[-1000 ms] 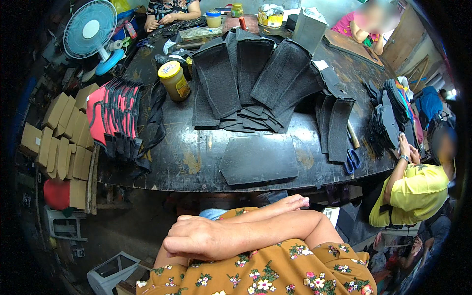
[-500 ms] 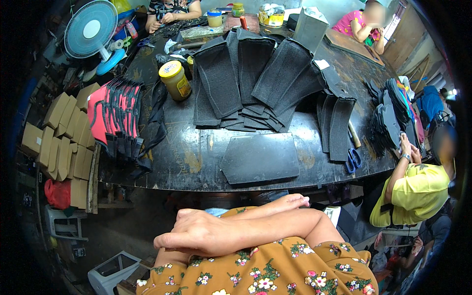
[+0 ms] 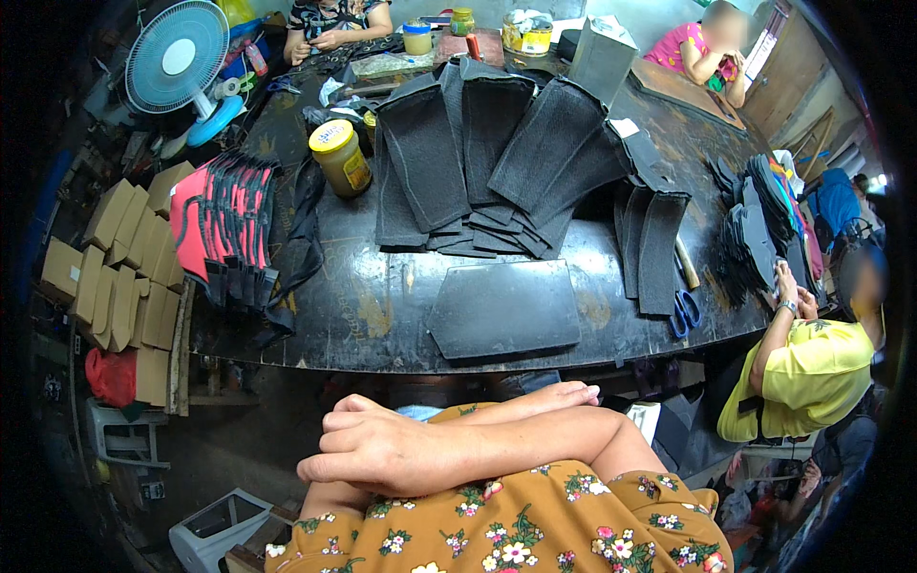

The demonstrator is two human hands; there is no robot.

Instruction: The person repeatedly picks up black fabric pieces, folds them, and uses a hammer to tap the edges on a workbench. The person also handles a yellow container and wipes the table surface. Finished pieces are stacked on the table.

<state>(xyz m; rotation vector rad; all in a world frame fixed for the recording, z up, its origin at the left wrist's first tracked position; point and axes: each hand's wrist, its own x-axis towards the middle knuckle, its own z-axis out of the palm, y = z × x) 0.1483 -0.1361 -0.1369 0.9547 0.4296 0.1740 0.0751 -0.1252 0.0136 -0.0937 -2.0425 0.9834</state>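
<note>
My forearms lie crossed in front of my floral brown clothing, below the table's near edge. My right hand (image 3: 368, 449) rests at the left, over my left arm near the elbow; its fingers are curled, their tips hidden, and no object shows in it. My left hand (image 3: 571, 394) reaches out to the right behind my right forearm, its visible fingers stretched out and holding nothing. Nearest on the table is a flat, dark, angular board (image 3: 506, 310). Behind it fan out stacks of black fabric pieces (image 3: 420, 158), with more black strips (image 3: 659, 253) to their right.
The black table (image 3: 258, 349) also bears a yellow-lidded jar (image 3: 340, 160), pink-and-black cut pieces (image 3: 224, 224), blue-handled scissors (image 3: 685, 313) and a metal can (image 3: 604, 57). A fan (image 3: 177, 59) and cardboard boxes (image 3: 115, 215) stand left. A person in yellow (image 3: 812, 368) handles dark pieces at right; two people sit across.
The fingers of my right hand have shifted slightly and their knuckles stand further apart. My left hand stays almost where it was.
</note>
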